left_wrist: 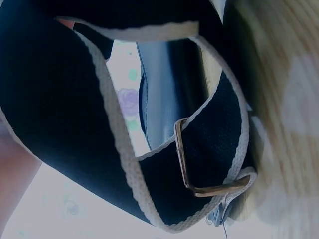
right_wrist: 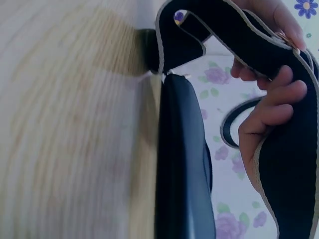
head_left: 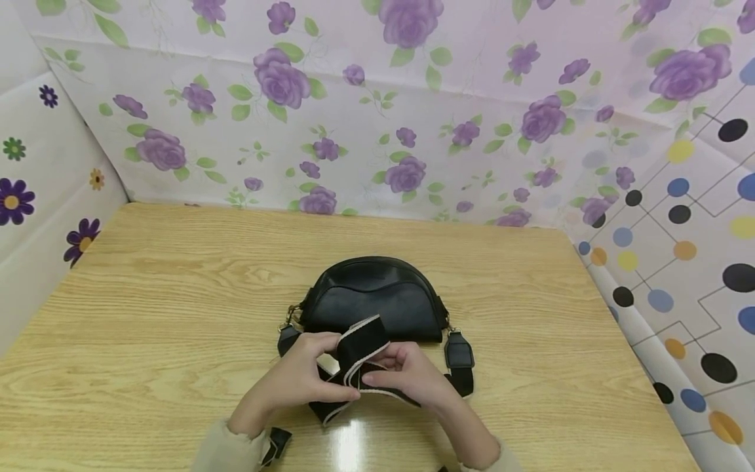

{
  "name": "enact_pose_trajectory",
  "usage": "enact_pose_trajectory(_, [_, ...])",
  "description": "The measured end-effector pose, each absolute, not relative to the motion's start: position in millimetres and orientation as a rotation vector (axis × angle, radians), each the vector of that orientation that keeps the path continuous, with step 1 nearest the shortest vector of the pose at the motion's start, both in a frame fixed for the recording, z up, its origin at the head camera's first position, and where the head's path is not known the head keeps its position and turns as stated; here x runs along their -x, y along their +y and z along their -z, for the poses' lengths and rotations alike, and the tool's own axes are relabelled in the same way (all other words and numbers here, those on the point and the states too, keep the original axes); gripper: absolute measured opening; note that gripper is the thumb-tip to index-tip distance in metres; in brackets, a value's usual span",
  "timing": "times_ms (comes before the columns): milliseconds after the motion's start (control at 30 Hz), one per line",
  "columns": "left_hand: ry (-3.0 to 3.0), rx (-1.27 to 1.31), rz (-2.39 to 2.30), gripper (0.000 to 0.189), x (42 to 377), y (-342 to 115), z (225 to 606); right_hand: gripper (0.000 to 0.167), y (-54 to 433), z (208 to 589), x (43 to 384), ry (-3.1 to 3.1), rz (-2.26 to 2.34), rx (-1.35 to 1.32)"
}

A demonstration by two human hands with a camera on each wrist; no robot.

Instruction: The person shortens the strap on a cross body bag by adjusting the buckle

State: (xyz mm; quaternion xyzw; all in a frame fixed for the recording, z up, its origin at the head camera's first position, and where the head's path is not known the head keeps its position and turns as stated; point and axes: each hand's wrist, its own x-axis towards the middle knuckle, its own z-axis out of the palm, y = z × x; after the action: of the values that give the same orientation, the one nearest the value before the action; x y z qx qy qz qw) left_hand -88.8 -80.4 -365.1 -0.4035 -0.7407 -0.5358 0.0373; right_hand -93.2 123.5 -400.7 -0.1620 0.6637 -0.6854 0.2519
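Left fingers (head_left: 339, 393), right fingers (head_left: 380, 379) pinching black strap (head_left: 364, 341), its raised length slanting up rightward

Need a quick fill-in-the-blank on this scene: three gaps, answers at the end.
1. The left hand and right hand hold the strap, mainly coloured ____.
2. The bag rests on a table with a ____-grain surface.
3. The flowers on the far wall covering are ____.

Missing words: black; wood; purple.

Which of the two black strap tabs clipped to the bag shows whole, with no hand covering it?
The right-side tab in the head view; its outline shows whole, whereas the left-side tab is partly hidden behind the left hand.
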Motion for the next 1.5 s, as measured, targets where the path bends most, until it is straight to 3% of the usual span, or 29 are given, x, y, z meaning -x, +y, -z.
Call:
enact_pose_trajectory(267, [-2.385,1.114,1.651,0.029,87.4,-84.2,362.3,0.039,132.2,392.3,93.0,1.929,1.716,0.688])
enact_pose_trajectory(567, [-2.37,1.105,1.664,0.028,87.4,-85.7,362.6,0.039,134.1,390.6,92.1,1.957,1.732,0.747])
enact_pose_trajectory(1000, [-2.339,1.143,1.678,0.031,87.5,-85.1,363.7,0.021,132.5,394.3,96.0,1.936,1.827,0.52])
enact_pose_trajectory(1500, [-2.345,1.101,1.8,0.033,87.9,-83.0,367.3,0.023,124.5,399.1,94.6,1.85,1.991,0.35])
